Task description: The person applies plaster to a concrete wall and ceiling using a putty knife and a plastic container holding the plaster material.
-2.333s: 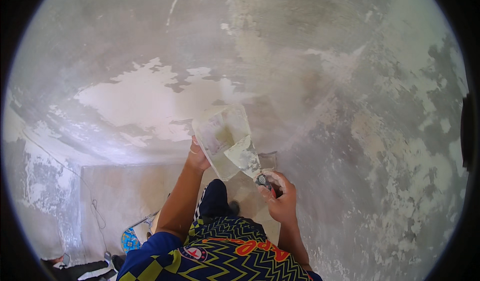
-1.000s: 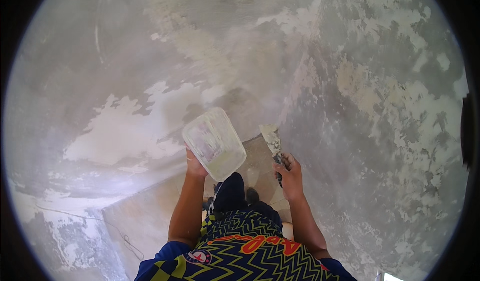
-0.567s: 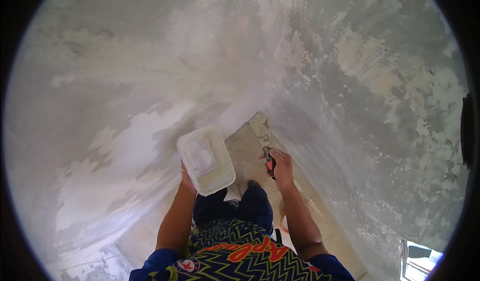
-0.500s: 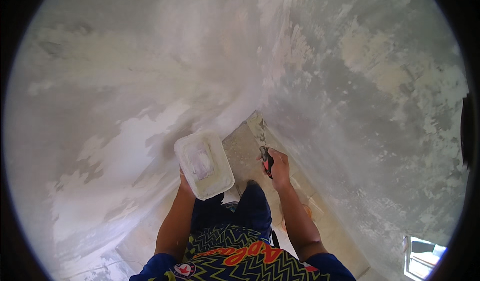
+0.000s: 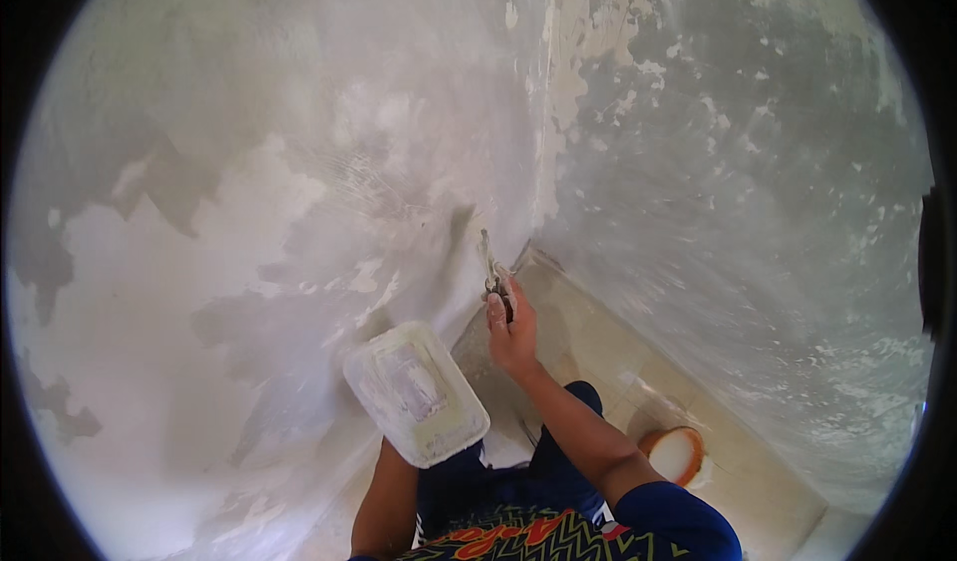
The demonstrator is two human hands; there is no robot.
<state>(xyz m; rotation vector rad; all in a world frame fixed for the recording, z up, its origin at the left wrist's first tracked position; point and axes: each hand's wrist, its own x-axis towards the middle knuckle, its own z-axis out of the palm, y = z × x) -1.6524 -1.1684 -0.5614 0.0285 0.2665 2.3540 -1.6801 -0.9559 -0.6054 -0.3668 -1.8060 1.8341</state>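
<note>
A white rectangular plastic container [image 5: 424, 386], smeared inside with pale paste, rests in my left hand [image 5: 399, 453], which is mostly hidden beneath it. My right hand [image 5: 510, 324] is closed round the dark handle of a putty knife [image 5: 486, 252] caked with pale paste. The blade points up, seen nearly edge-on, beside the patchily plastered left wall [image 5: 259, 262] near the inside corner. I cannot tell whether it touches the wall.
The grey right wall [image 5: 758, 182], mottled with pale filler, meets the left wall in a vertical corner. Below is a beige tiled floor [image 5: 588, 332], with an orange round bucket [image 5: 670, 456] of white material behind my right forearm.
The view has turned into the corner. My right hand and knife have moved up and left toward the left wall; the container sits lower in view, and the orange bucket shows more.
</note>
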